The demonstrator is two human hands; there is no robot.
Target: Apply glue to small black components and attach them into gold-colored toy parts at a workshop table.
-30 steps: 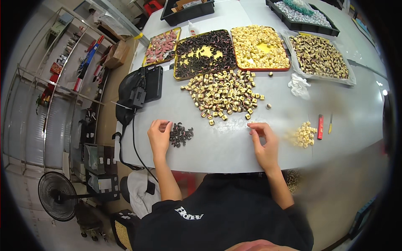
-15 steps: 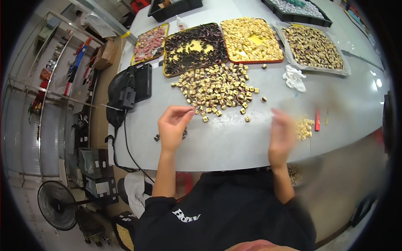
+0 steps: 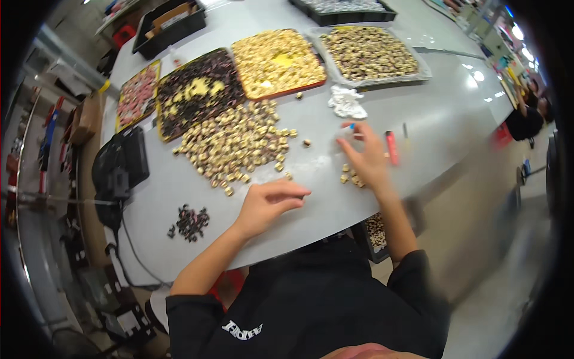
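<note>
My left hand (image 3: 267,206) is over the near part of the table, thumb and fingertips pinched on a small dark piece that barely shows. Farther right, my right hand (image 3: 368,158) is above the tabletop, its thumb and fingers curved but apart, with nothing visible in them. A small blue spot (image 3: 352,127) shows by its fingertips. Beneath that hand is a little group of pale-yellow pieces (image 3: 351,177), partly hidden. A broad heap of small yellow-and-dark cube-like pieces (image 3: 230,140) spreads beyond my left hand. Small dark curved pieces (image 3: 191,223) lie to its left.
Along the far side are trays of pink pieces (image 3: 136,99), dark pieces (image 3: 218,72), yellow pieces (image 3: 272,51) and two-toned pieces (image 3: 368,54). A crumpled white tissue (image 3: 347,102) and a red stick-like tool (image 3: 391,148) are on the right. A black bag (image 3: 110,173) occupies the left edge.
The view has swung to the right. My left hand has moved right, away from the dark pieces. My right hand has gone farther forward, closer to the tissue.
</note>
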